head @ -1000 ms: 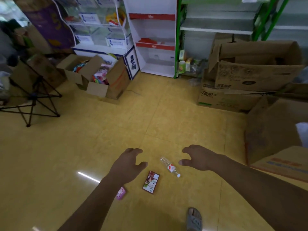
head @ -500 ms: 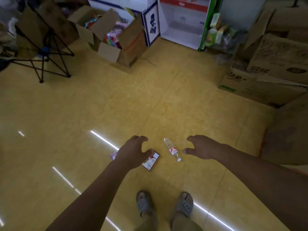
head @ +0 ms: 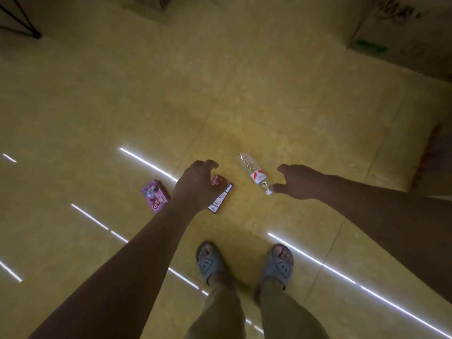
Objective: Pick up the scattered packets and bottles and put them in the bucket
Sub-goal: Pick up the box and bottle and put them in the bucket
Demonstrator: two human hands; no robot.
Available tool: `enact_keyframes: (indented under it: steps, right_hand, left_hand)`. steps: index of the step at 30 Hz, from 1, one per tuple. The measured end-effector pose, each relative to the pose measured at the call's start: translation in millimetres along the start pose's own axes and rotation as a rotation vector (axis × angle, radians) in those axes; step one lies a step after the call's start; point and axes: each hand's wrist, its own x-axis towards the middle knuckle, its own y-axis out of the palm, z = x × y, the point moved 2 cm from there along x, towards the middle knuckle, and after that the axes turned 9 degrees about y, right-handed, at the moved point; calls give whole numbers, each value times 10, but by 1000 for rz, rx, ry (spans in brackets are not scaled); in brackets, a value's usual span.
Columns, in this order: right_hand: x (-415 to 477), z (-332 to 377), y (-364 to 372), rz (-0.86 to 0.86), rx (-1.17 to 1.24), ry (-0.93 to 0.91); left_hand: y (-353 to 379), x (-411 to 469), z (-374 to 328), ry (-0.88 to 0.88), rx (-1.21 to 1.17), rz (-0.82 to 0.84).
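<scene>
Closest to me on the feed are two grey sandals (head: 210,261), standing side by side on the yellow tiled floor (head: 97,106), with khaki trouser legs (head: 220,311) above them. Both bare forearms reach forward and down from the lower corners.

The left hand (head: 195,185) hangs over the near end of a dark red packet (head: 220,200) that lies flat on the floor. Its grip is loose, the fingers spread and gently curved with nothing held; I cannot tell whether it touches the packet. Just left of that hand lies a pink packet (head: 155,199), flat and apart from it.

The right hand (head: 302,183) is spread wide, its grip empty, with the thumb tip just beside the white cap (head: 268,192) of a clear plastic bottle (head: 252,171). The bottle lies on its side between the two hands, cap end towards me, with a red and white label.

Bright streaks of reflected light cross the tiles. Further off, a cardboard box (head: 403,28) sits at the top right and a black tripod leg (head: 23,23) at the top left.
</scene>
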Motion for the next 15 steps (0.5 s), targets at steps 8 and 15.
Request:
enact_keyframes:
  steps: [8,15]
  right_hand:
    - [913,-73,618,8,-6,32]
    - [1653,-183,1304,28,-38,89]
  left_hand:
    - [925,461,648,-20,5,57]
    - [1718,817,1227,-58,53,93]
